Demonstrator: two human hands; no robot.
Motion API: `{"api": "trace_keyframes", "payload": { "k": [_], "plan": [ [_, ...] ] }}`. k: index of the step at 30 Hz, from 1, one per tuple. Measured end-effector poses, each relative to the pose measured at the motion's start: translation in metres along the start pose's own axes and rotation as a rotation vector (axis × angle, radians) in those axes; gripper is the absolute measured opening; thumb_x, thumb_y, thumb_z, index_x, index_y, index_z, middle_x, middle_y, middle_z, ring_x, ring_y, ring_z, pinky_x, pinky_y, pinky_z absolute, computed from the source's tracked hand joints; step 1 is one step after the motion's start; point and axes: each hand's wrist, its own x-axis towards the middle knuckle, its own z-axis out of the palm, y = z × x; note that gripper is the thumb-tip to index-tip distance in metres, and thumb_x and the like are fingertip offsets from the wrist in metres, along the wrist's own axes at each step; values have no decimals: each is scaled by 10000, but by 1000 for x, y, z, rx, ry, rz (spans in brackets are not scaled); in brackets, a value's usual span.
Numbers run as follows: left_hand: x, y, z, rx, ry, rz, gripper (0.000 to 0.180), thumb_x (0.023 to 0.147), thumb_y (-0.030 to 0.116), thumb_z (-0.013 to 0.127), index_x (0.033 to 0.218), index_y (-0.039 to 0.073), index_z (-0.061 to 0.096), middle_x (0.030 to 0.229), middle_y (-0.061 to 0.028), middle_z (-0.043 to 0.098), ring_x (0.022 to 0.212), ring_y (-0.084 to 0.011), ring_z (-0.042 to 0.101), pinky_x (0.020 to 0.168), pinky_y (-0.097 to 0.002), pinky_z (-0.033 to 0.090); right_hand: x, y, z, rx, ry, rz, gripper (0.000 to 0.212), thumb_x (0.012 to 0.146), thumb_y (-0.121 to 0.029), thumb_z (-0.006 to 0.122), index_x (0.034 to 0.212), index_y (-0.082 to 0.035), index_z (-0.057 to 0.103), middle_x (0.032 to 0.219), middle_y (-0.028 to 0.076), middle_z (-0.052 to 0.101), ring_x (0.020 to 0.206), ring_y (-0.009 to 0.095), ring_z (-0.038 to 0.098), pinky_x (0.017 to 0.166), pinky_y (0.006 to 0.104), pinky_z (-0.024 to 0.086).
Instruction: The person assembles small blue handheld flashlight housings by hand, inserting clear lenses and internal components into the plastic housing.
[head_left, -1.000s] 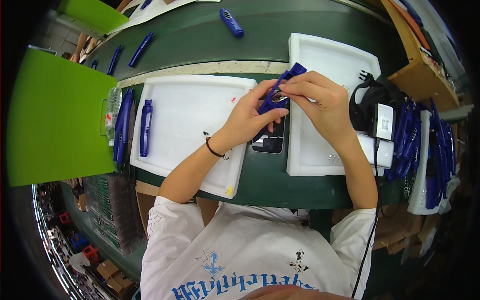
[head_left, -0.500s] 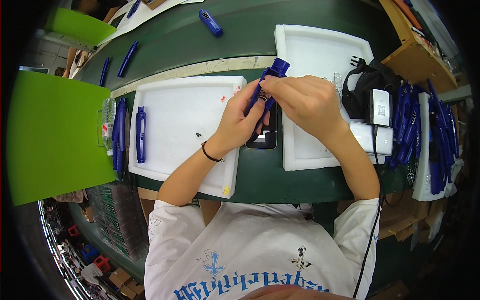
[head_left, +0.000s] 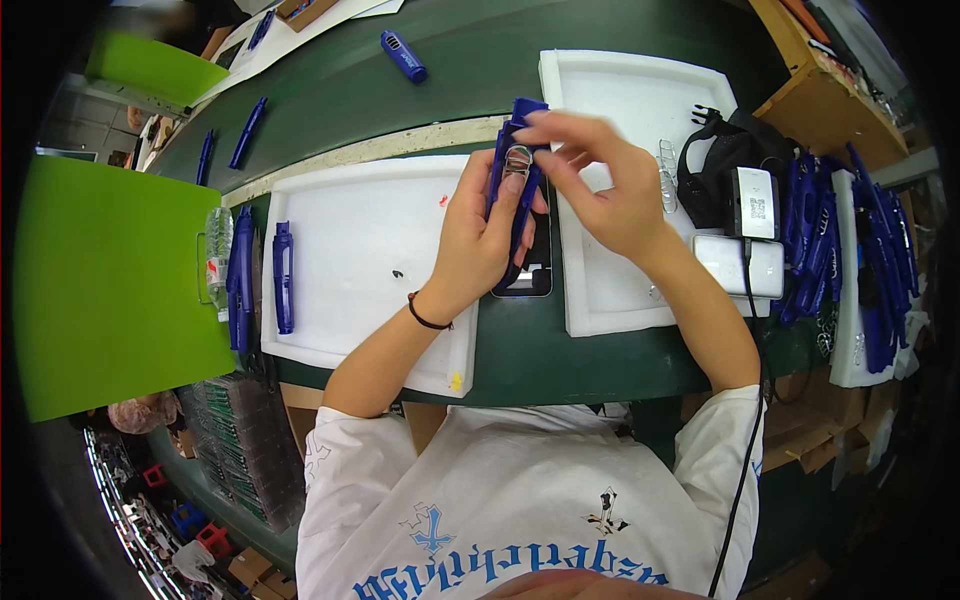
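Observation:
My left hand (head_left: 474, 232) is wrapped round a blue plastic housing (head_left: 528, 110), held upright over the gap between two white foam trays. Inside its hollow side sits a small shiny part with a clear or metallic rim (head_left: 517, 158), and my left thumb presses on its lower end. Just right of the housing is my right hand (head_left: 615, 190), its fingers apart and slightly blurred, with nothing visible in them. Whether a right fingertip touches the housing's edge, I cannot tell. Beneath my hands lies a dark phone-like device (head_left: 526, 284), partly covered.
The left foam tray (head_left: 350, 178) has a blue housing (head_left: 283, 278) on it. On the right tray (head_left: 620, 318) are clear parts (head_left: 667, 175), a black strap (head_left: 735, 150) and a white box with a cable (head_left: 757, 205). Blue housings (head_left: 812, 240) pile up at right; a green panel (head_left: 120, 290) stands left.
My right hand has opened and drawn back to the right from the housing. The housing has turned more upright in my left hand, exposing the shiny part. The whole view has shifted slightly.

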Motion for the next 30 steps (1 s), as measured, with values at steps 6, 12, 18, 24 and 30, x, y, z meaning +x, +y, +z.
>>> {"api": "trace_keyframes", "payload": {
  "k": [6, 12, 18, 24, 30],
  "plan": [
    [-4, -5, 16, 186, 41, 62, 189, 1102, 126, 441, 1267, 44, 487, 859, -44, 615, 537, -62, 543, 465, -222, 429, -5, -11, 20, 426, 121, 409, 394, 1014, -164, 656, 1361, -11, 549, 1014, 57, 624, 840, 115, 656, 591, 259, 553],
    [-6, -4, 25, 248, 45, 120, 255, 1113, 132, 404, 1347, 33, 428, 831, -27, 561, 519, -59, 498, 453, -215, 403, -9, -19, 19, 631, -135, 730, 433, 1101, -338, 496, 1381, -9, 526, 978, 92, 700, 648, 119, 659, 399, 243, 497],
    [-9, -13, 26, 228, 43, 139, 285, 1109, 115, 385, 1382, 38, 408, 846, -28, 574, 512, -55, 495, 459, -210, 395, -17, -16, 30, 557, 6, 459, 395, 1110, -297, 460, 1379, -9, 491, 1078, 150, 758, 853, 201, 747, 704, 304, 600],
    [-8, -18, 30, 322, 116, 255, 324, 1085, 76, 416, 1406, 32, 428, 859, -45, 599, 544, -64, 533, 485, -223, 412, -19, -16, 32, 482, 36, 411, 279, 1090, -240, 486, 1215, 4, 541, 1059, 153, 767, 891, 232, 758, 794, 326, 594],
    [-9, -19, 31, 366, 109, 260, 362, 1104, 95, 384, 1462, 46, 390, 881, -29, 601, 552, -46, 522, 475, -210, 399, -17, -20, 29, 321, 68, 345, 264, 1083, -233, 499, 1200, -3, 551, 1043, 125, 769, 850, 223, 759, 741, 328, 600]
  ]
}}
